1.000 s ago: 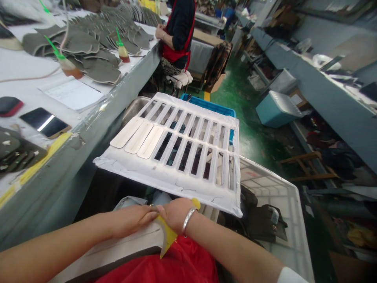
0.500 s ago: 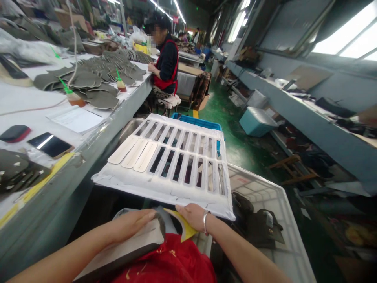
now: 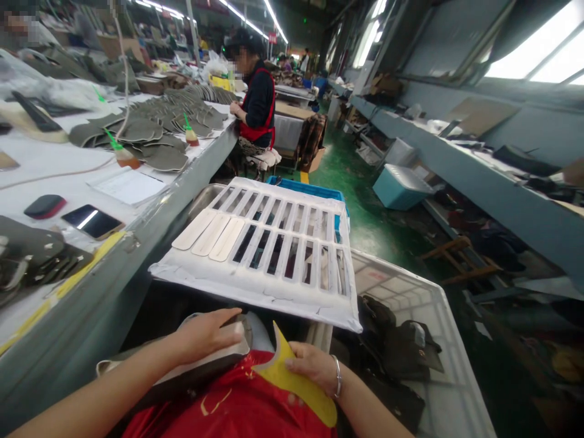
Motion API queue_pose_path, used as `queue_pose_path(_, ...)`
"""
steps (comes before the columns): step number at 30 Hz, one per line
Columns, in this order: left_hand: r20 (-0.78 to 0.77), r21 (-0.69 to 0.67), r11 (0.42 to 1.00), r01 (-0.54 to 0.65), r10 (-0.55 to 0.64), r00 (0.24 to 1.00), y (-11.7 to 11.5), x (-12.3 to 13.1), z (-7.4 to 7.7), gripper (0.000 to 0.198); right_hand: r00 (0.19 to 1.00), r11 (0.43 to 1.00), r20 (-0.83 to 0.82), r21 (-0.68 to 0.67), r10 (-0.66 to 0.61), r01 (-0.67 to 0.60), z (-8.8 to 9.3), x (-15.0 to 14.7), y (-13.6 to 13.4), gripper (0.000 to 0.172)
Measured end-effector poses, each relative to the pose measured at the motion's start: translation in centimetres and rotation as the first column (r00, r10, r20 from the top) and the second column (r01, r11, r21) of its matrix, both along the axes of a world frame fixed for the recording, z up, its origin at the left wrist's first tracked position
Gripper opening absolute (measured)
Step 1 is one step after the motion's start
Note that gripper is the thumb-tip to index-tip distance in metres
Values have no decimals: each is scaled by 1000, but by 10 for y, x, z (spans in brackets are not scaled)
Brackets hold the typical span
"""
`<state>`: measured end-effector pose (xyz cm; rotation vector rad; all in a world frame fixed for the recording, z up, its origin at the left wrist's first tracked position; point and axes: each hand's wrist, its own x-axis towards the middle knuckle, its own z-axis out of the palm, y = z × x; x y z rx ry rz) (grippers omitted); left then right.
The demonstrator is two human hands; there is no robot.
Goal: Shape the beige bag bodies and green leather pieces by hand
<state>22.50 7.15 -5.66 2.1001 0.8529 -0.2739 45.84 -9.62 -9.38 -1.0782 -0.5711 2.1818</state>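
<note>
Two hands low over lap: left hand [image 3: 207,333] lies flat, fingers straight, on grey slab [image 3: 219,356]; right hand [image 3: 312,370] pinched shut on yellow sheet [image 3: 296,392], which rests on red apron [image 3: 228,407]. Slotted white tray [image 3: 255,292] just beyond hands; tabletop [image 3: 55,176] to left, white crate [image 3: 410,292] with dark bags to right.

The left hand [image 3: 206,333] hides the far end of the grey slab [image 3: 201,367].

The right hand [image 3: 314,368] has drawn the yellow piece [image 3: 294,390] off toward 5 o'clock — clear of the left hand [image 3: 205,334], which it touched earlier.
</note>
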Motion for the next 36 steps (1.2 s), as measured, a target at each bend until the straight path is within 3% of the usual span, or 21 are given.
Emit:
queue_pose_path(4, -65, 253, 966, 52, -37, 997, -25, -4, 2, 100, 991, 990, -13, 44, 133, -132, -2, 0, 0, 56)
queue_pose_path(7, -107, 374, 926, 48, -8, 994, -35, 2, -3, 96, 980, 972, 52, 123, 193, -198, 4, -6, 7, 48)
queue_pose_path(10, -80, 475, 879, 46, -9, 997, -41, 5, -8, 85, 934, 945, 257, 148, 248, -292, 14, -12, 21, 43)
queue_pose_path(13, -48, 544, 838, 43, -20, 999, -47, 4, -9, 82, 817, 895, 493, 150, 300, -419, 26, -15, 39, 38)
queue_pose_path(18, -8, 605, 796, 38, -41, 999, -53, -1, -12, 83, 493, 669, 794, 151, 357, -728, 50, -16, 66, 37)
queue_pose_path(20, -4, 611, 791, 35, -41, 999, -52, -2, -14, 85, 423, 617, 823, 115, 380, -779, 56, -16, 75, 38)
queue_pose_path(22, -1, 611, 791, 34, -43, 999, -51, -3, -15, 86, 432, 609, 780, 83, 453, -789, 57, -18, 81, 38)
queue_pose_path(25, 4, 606, 795, 37, -49, 999, -49, -4, -16, 86, 493, 647, 683, 41, 538, -762, 50, -21, 86, 37)
queue_pose_path(36, -68, 568, 814, 116, -94, 993, -42, -9, -19, 92, 665, 781, 528, 5, 528, -624, 41, -30, 90, 31)
